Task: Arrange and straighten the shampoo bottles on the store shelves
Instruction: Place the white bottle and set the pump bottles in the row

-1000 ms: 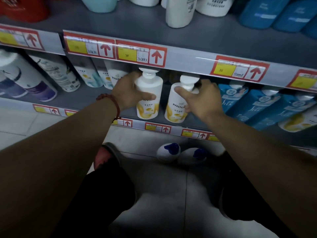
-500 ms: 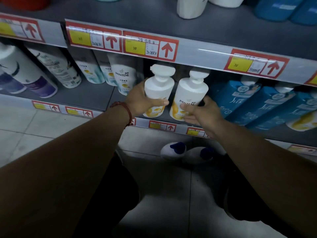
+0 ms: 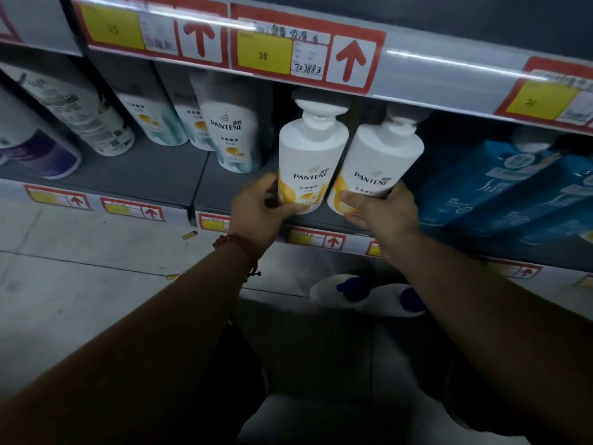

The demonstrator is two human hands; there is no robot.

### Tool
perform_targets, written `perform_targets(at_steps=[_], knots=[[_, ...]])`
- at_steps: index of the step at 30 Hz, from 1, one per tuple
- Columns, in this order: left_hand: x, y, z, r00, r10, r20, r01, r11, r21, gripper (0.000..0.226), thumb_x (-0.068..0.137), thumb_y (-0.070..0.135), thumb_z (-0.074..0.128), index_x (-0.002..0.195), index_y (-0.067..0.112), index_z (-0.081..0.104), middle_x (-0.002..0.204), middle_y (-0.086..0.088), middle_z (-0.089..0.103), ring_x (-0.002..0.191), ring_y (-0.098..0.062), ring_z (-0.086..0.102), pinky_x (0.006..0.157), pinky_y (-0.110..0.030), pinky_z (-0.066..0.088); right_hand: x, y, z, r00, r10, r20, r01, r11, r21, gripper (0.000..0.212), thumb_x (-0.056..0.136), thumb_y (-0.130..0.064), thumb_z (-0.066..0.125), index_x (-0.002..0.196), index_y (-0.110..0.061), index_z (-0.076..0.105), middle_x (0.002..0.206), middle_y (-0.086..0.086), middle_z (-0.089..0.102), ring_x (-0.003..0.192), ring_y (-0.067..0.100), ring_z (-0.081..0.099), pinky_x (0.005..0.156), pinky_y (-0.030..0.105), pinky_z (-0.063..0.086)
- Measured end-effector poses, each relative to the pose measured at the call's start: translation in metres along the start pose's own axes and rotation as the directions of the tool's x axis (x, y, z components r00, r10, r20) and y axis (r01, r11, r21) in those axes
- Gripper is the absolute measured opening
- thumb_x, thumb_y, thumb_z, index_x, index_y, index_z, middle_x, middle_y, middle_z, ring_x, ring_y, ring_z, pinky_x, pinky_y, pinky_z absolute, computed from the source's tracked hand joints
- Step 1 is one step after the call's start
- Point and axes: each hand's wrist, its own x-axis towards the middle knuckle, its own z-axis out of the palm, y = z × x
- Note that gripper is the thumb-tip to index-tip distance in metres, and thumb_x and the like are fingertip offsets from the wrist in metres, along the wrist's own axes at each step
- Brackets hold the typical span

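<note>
The step in hand is the straightening of two white and yellow Pantene pump bottles at the front edge of the shelf [image 3: 154,175]. The left hand [image 3: 260,203] grips the lower part of the left bottle [image 3: 309,155], with the thumb across the front below the label and the fingers curled behind. The right hand [image 3: 382,210] grips the base of the right bottle [image 3: 382,155] in the same way, thumb in front and fingers round the far side. The two bottles stand just beside each other with both labels turned to the front. The right one leans a little to the right, although the wide lens may add to this. The hands hide the bottoms of the bottles, so I cannot tell if these rest on the shelf or are lifted a little.

The pump heads are close under the price rail [image 3: 417,69] of the shelf above. To the left stands a teal bottle [image 3: 231,133], and to the right lie the blue bottles [image 3: 481,181].

In my judgement the pair is almost in order. The next move calls for setting the right bottle upright, bringing both bases in one line with the front edge, and then letting go gently, so the tall bottles do not tip.
</note>
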Motion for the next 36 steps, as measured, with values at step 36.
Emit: perform_targets(at_steps=[36], knots=[[0.067, 0.017, 0.09, 0.865, -0.443, -0.236, 0.18, 0.712, -0.678, 0.033, 0.071, 0.042, 0.083, 0.093, 0.019, 0.075, 0.083, -0.004, 0.077, 0.08, -0.022, 0.075, 0.08, -0.05, 0.062, 0.07, -0.015, 0.029, 0.99, 0.093, -0.107, -0.04, 0.909, 0.416, 0.037, 0.087, -0.018, 0.077, 0.114, 0.005, 0.067, 0.117, 0.022, 0.07, 0.11, 0.031, 0.067, 0.085, 0.036, 0.056]])
